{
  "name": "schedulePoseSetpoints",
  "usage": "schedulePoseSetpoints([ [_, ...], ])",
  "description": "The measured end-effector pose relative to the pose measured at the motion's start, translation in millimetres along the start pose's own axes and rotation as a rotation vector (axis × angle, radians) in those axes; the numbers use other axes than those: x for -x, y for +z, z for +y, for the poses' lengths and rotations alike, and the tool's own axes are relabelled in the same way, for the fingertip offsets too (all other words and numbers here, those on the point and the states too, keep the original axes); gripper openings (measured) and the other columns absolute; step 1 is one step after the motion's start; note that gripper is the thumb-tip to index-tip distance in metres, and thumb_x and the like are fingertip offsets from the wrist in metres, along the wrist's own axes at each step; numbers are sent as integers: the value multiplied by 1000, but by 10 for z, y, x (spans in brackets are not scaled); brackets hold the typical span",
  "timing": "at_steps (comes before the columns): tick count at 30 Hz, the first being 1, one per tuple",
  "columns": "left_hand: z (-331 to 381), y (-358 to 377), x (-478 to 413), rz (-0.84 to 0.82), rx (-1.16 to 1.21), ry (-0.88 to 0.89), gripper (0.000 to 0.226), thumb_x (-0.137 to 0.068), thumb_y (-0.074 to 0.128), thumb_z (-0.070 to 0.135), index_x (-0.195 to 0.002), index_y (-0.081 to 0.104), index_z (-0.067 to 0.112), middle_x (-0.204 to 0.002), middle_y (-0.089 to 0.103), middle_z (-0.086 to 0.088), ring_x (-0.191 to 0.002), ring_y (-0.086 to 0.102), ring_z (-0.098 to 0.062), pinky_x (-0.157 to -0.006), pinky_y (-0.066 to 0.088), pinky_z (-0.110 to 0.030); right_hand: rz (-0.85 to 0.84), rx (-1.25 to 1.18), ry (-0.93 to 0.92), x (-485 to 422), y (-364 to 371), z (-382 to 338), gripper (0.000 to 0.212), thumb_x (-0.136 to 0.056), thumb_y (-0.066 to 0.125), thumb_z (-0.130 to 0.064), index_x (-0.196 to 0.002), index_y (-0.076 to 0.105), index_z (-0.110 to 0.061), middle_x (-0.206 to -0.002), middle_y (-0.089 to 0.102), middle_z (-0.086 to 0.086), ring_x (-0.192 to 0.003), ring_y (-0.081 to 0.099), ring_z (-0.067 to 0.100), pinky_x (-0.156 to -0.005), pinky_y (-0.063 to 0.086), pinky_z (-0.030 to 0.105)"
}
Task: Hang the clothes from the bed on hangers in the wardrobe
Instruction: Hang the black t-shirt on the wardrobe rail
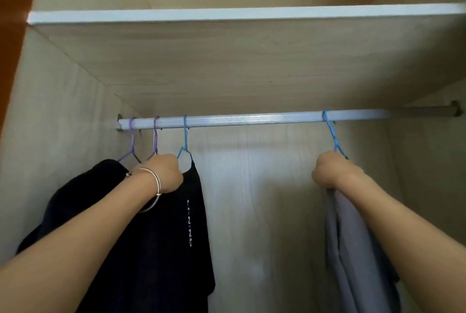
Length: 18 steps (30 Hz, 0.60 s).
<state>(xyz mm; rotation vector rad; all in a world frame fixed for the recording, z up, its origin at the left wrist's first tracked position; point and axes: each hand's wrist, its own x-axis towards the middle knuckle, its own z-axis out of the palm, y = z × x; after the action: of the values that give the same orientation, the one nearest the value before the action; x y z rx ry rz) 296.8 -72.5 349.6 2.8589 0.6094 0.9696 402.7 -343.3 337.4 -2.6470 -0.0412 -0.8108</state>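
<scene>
A metal rail (252,119) runs across the wardrobe under a wooden shelf. My left hand (164,174) grips the top of a blue hanger (185,141) that carries a black shirt (176,237) with white lettering. To its left hang two purple hangers (131,141), with a dark garment (83,199) below them. At the right, my right hand (330,171) grips a second blue hanger (332,133), hooked over the rail, together with the grey garment (358,249) that hangs from it.
The wooden shelf (227,16) sits close above the rail. The wardrobe's left wall (50,123) and back panel (264,199) enclose the space. A long bare stretch of rail lies between the two blue hangers.
</scene>
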Motion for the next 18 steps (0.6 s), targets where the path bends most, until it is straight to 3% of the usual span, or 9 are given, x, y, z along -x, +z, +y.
schedulePoseSetpoints([
  [4, 3, -1, 30, 2, 35, 7, 13, -92, 40, 15, -90, 49, 5, -112, 57, -19, -90, 52, -29, -74, 41, -28, 19, -106, -27, -37, -12, 105, 27, -86, 42, -1, -107, 57, 6, -121, 59, 25, -111, 57, 36, -84, 46, 34],
  [7, 36, -7, 62, 21, 72, -9, 14, -91, 39, 11, -78, 42, 5, -98, 51, -15, -85, 49, -27, -67, 41, -27, 70, -316, -43, -25, 29, 50, 23, -81, 51, -1, -100, 60, 9, -109, 63, 27, -100, 59, 38, -66, 39, 29],
  [11, 90, 8, 129, 50, 100, -6, 10, -89, 38, 9, -92, 46, 3, -108, 54, -18, -99, 55, -32, -85, 45, -34, 37, -570, -154, 73, 106, -253, 20, -75, 59, -2, -92, 66, 6, -83, 62, 17, -75, 57, 29, -45, 34, 22],
  [13, 106, 17, 140, 33, 128, 5, 17, -91, 37, 7, -95, 50, -2, -108, 55, -18, -106, 54, -34, -86, 44, -33, 0, -669, -218, 130, 138, -486, 22, -75, 56, -3, -93, 67, 3, -91, 65, 19, -84, 61, 32, -52, 41, 23],
  [15, 129, 2, 178, 4, 182, 11, 18, -92, 34, 3, -82, 49, -2, -86, 49, -11, -110, 52, -35, -82, 42, -33, -41, -750, -254, 179, 176, -716, 25, -76, 53, -4, -96, 67, 2, -102, 67, 21, -96, 62, 35, -69, 49, 30],
  [17, 148, 3, 218, -2, 234, 19, 23, -93, 32, 0, -84, 52, -6, -74, 42, -7, -114, 51, -36, -87, 42, -35, -87, -809, -266, 245, 223, -928, 24, -78, 53, -4, -97, 66, 3, -104, 66, 21, -97, 62, 36, -72, 49, 31],
  [18, 150, 7, 229, 5, 262, 16, 23, -92, 31, -1, -82, 51, -4, -80, 48, -11, -115, 50, -37, -87, 42, -35, -106, -836, -270, 277, 255, -1020, 24, -78, 53, -4, -97, 66, 3, -104, 65, 21, -95, 62, 35, -69, 48, 30],
])
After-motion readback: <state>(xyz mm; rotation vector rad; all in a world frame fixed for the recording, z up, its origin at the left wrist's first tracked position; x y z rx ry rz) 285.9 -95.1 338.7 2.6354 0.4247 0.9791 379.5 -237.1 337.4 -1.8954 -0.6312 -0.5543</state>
